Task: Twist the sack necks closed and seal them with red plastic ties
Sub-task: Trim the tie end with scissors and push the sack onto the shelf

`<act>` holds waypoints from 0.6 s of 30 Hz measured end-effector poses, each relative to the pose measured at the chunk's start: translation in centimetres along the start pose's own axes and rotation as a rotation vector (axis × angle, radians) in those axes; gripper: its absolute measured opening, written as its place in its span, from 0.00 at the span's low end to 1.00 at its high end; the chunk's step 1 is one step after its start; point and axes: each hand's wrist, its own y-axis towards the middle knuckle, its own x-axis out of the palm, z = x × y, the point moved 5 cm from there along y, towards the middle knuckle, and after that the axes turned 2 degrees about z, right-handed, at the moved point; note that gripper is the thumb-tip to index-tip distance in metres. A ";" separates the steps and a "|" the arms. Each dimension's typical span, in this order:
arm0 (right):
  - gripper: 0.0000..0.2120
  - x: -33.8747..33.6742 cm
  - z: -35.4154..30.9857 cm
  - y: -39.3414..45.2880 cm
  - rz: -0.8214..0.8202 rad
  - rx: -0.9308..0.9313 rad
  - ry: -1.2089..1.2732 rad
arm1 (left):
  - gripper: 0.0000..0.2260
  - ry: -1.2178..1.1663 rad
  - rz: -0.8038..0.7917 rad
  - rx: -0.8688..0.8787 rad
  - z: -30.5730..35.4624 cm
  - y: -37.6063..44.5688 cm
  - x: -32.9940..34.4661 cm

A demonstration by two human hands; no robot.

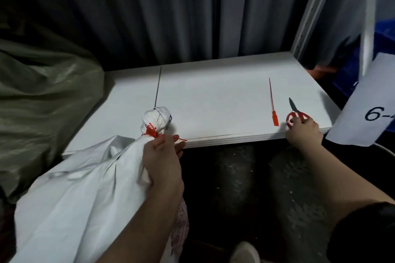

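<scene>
Two hands are at work along the near edge of our white bench point(213, 96). Our left hand point(162, 162) is clenched around the twisted neck of the white sack point(70, 194), which leans against the bench's near-left corner with its bunched top lying on the surface. One red tie point(152, 131) is cinched around that neck just beyond our fingers, its tail sticking out toward the right along the near edge. Our right hand point(303, 132) rests at the near-right corner, fingers curled over the red handles of the scissors point(296, 115), whose blades point toward the far edge. A spare red tie point(273, 109) lies flat just left of the scissors, not touching them. An olive-green bag point(42, 96) bulges beside the bench's left edge, and a paper sign point(367, 109) marked "6-" hangs past the right edge.
</scene>
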 end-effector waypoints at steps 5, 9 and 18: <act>0.23 2.7 1.5 1.5 -0.046 0.044 -0.074 | 0.09 0.027 0.013 0.048 -0.3 0.8 0.2; 0.22 2.6 1.8 1.4 0.016 0.079 -0.197 | 0.08 0.030 0.005 0.079 -0.3 0.9 0.1; 0.17 2.2 1.4 0.3 0.046 0.040 -0.235 | 0.07 0.015 -0.027 0.035 0.3 0.5 -0.8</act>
